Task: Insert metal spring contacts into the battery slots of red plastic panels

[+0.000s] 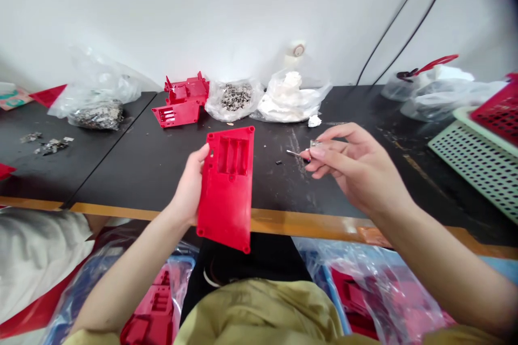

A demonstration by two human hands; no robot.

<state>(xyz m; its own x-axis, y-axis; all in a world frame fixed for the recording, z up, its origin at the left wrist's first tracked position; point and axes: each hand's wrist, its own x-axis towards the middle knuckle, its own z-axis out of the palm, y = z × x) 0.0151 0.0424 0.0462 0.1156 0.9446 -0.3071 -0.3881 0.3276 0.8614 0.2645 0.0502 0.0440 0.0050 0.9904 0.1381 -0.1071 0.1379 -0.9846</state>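
Note:
A red plastic panel point(227, 205) with slanted ends and three battery slots is upright in my left hand point(189, 186), gripped by its left edge over the table's front edge. To its right, my right hand point(352, 164) is raised above the table. Its thumb and index finger pinch a small shiny metal piece point(314, 143). A thin tool with a metal shaft point(293, 153) sticks out leftward from the same fingers; its handle is mostly hidden. A tiny black bit point(278, 162) lies on the table between the hands.
Behind are stacked red plastic parts point(178, 113), a bag of small metal pieces point(237, 98) and a bag of white material point(289, 99). A pale green basket point(477, 156) stands right. Below the edge, bins hold red parts point(156, 302). A person's light sleeve point(40, 259) is at left.

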